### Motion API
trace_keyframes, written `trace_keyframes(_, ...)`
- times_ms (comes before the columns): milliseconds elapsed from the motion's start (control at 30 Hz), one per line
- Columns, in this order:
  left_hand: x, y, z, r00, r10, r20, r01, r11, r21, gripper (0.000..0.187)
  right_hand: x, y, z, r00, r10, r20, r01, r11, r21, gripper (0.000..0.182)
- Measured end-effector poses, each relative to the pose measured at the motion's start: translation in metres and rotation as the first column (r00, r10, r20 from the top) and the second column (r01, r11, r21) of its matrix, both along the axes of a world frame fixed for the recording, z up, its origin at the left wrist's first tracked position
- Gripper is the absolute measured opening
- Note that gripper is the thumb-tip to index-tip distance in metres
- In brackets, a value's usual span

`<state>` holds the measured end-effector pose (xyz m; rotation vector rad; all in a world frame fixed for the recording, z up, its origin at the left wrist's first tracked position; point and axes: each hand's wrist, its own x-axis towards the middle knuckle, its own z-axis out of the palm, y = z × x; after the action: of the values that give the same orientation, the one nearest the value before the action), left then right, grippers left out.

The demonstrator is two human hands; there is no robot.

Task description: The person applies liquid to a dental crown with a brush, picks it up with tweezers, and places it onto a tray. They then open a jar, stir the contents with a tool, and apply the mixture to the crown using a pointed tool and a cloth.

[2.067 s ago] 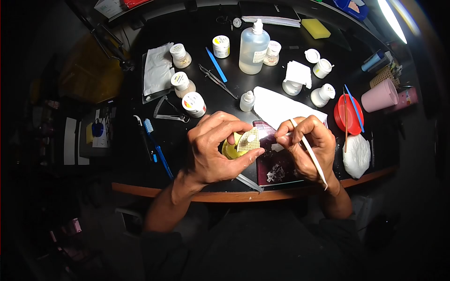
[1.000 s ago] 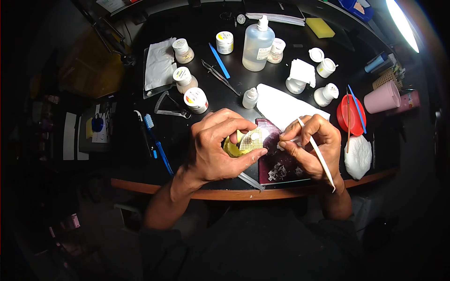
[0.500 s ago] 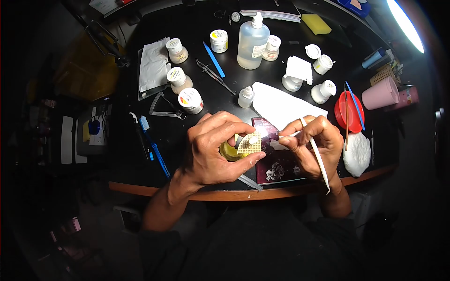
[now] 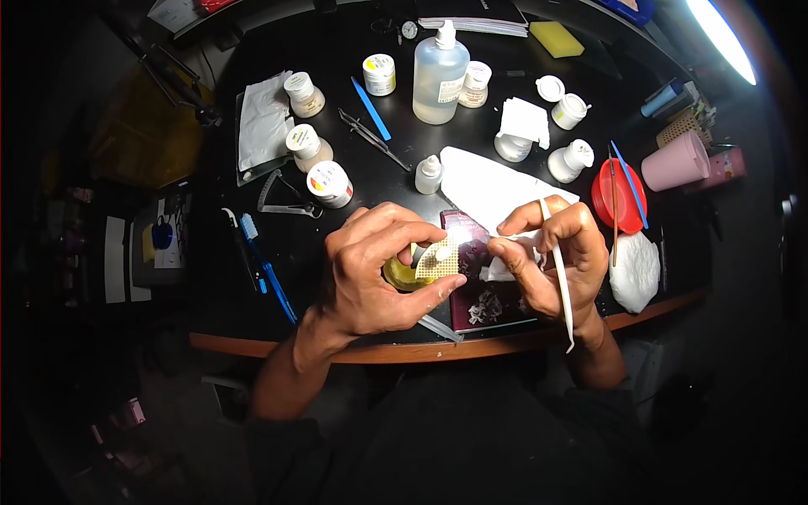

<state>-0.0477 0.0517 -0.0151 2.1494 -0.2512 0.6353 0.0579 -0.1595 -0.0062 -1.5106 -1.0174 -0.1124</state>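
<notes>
My left hand (image 4: 358, 269) curls round a pale yellow perforated mesh piece (image 4: 427, 270), gripped between thumb and fingertips. A small white oval lump (image 4: 443, 252) lies on that mesh. Partly hidden behind the fingers is something yellow and rounded (image 4: 396, 271). In my right hand (image 4: 581, 248) is a slim white hand tool (image 4: 565, 303) with a hooked lower end, slanting down across the fingers. Its thumb and index finger come together close to the mesh, and what is at their tips is too small to name. Below both hands lies a dark red booklet (image 4: 467, 313) with white scraps (image 4: 486, 308) on it.
White folded paper (image 4: 497, 187) lies beyond the hands. Several jars, a large clear bottle (image 4: 439, 84) and a small dropper bottle (image 4: 428, 175) stand farther back. At right are a red bowl (image 4: 602, 198) and white wadding (image 4: 635, 273); at left, a blue toothbrush (image 4: 268, 268).
The whole scene has shifted slightly left in view as the camera moved. Both hands keep their grips, and the mesh piece appears tilted a little differently.
</notes>
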Motion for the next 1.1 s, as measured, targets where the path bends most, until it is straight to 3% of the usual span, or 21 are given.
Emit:
trace_keyframes(133,0.0,0.0,0.0,1.0,0.003,-0.009,-0.003,1.0,0.002,0.043,0.004,-0.003,-0.002,0.997,0.071,-0.003,-0.071,0.997,-0.023,0.037)
trace_keyframes(433,-0.001,0.0,0.001,1.0,-0.002,-0.014,0.002,1.0,0.009,0.043,0.0,-0.005,-0.001,0.977,0.087,-0.197,-0.096,0.995,-0.035,0.033)
trace_keyframes(533,0.0,-0.001,0.001,1.0,-0.002,-0.024,0.002,1.0,0.014,0.043,-0.003,-0.003,0.004,0.991,0.064,-0.114,-0.071,0.996,-0.057,0.034)
trace_keyframes(633,-0.001,-0.002,0.0,0.999,-0.001,-0.041,0.002,1.0,0.008,0.042,-0.003,0.0,0.005,0.991,0.014,0.13,0.001,0.994,-0.11,0.036)
trace_keyframes(733,-0.001,-0.003,0.001,0.999,-0.001,-0.053,0.001,1.0,0.013,0.042,0.0,0.005,0.006,0.951,0.084,0.298,-0.051,0.992,-0.116,0.04)
trace_keyframes(767,-0.001,-0.003,0.001,0.998,0.0,-0.056,0.001,1.0,0.017,0.041,0.0,0.009,-0.001,0.954,0.054,0.296,-0.045,0.998,-0.036,0.037)
trace_keyframes(1100,0.0,-0.003,-0.002,0.998,0.022,-0.059,-0.018,0.998,0.054,0.042,-0.007,0.011,0.0,0.929,0.074,0.363,-0.05,0.996,-0.075,0.039)
